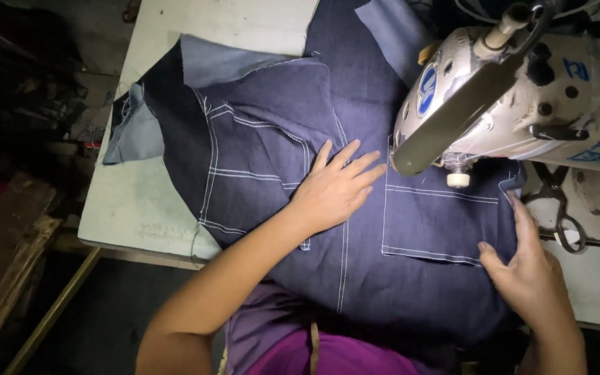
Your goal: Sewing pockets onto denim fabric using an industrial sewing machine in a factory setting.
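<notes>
A dark blue denim garment [272,118] with white topstitched pockets lies spread over the pale sewing table [140,201]. My left hand [338,187] rests flat on the denim, fingers spread and pointing toward the head of the white sewing machine [515,97]. Beside the stitched patch pocket [439,226], my right hand [529,271] presses the denim's right edge, thumb and fingers along the fabric. The presser foot area sits just above the pocket's top edge, partly hidden by the machine head.
Black-handled scissors [560,208] lie on the table right of the machine. Wooden planks [1,257] lean in the dark at the left. The table's front edge runs along the lower left. A purple garment [328,354] shows at my lap.
</notes>
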